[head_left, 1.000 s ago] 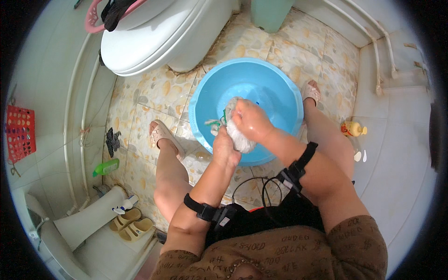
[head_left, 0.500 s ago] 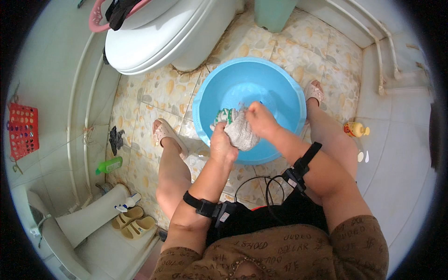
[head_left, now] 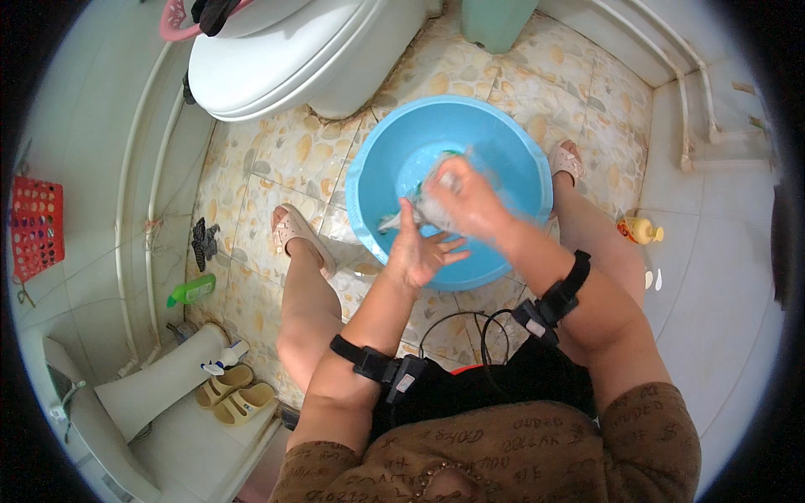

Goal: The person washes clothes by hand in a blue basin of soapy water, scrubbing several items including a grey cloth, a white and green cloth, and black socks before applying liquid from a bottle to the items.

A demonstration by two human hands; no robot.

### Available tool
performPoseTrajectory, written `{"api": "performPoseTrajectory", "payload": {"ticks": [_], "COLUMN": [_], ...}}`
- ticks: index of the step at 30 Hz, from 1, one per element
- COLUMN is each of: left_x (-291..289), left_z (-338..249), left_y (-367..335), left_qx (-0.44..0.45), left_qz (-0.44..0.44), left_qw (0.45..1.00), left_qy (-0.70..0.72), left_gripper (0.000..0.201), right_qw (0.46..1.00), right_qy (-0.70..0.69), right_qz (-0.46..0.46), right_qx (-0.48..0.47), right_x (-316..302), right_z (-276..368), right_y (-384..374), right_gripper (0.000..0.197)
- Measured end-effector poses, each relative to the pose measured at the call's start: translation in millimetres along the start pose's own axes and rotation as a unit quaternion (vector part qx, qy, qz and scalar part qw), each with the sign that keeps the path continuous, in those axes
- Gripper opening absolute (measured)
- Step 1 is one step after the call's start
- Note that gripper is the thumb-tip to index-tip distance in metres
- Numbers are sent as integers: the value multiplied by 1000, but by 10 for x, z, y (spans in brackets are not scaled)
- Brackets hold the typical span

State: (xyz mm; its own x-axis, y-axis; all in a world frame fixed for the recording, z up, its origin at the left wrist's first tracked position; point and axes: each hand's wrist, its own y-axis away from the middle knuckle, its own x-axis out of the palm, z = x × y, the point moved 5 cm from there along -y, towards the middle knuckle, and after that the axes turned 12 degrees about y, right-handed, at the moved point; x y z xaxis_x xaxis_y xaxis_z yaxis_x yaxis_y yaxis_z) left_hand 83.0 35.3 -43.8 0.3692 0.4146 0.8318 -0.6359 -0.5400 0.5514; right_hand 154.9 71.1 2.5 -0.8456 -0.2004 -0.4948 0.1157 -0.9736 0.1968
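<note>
A light blue plastic basin (head_left: 369, 151) stands on the floor between my feet. Over it, my right hand (head_left: 470, 199) is smeared by motion and grips a grey-white knit cloth (head_left: 433, 211) with bits of green trim. Part of the cloth hangs below the fingers and reaches toward my left thumb. My left hand (head_left: 426, 256) is palm up at the basin's near side, its fingers spread and the thumb raised beside the cloth. Much of the cloth is blurred, and its full shape does not show.
A white toilet (head_left: 285, 63) stands beyond the basin on the left, a pale green bin (head_left: 495, 21) at the far side. Along the left wall are a green bottle (head_left: 193, 290), a dark rag (head_left: 204, 243) and tan slippers (head_left: 243, 404). A yellow bottle (head_left: 641, 230) is by the right wall.
My left hand has let go of the cloth bundle and spread its fingers. My right hand has swept the cloth, now looser, a little away from me.
</note>
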Motion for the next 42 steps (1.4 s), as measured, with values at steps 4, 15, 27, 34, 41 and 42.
{"api": "performPoseTrajectory", "payload": {"ticks": [4,15,27,34,41,42], "left_x": [-85,-339,42,121,-325,-455], "left_z": [-55,-156,-186,-180,5,-48], "left_y": [-121,-71,102,89,1,-65], "left_qx": [-7,161,92,64,-8,-8], "left_qz": [99,-81,0,-4,-207,-131], "left_qw": [991,983,995,964,978,991], "left_qy": [88,-29,-39,-259,-32,-6], "left_gripper": [56,27,31,36,60,58], "right_qw": [995,992,900,889,997,996], "right_qy": [-4,125,-274,-393,-5,-8], "right_qz": [83,29,-18,54,67,64], "right_qx": [-61,0,338,229,-31,-59], "right_x": [241,149,-40,-160,309,423], "right_z": [287,-63,-807,-686,-303,-212], "right_y": [374,95,-7,-205,96,213], "right_gripper": [17,21,64,49,44,43]}}
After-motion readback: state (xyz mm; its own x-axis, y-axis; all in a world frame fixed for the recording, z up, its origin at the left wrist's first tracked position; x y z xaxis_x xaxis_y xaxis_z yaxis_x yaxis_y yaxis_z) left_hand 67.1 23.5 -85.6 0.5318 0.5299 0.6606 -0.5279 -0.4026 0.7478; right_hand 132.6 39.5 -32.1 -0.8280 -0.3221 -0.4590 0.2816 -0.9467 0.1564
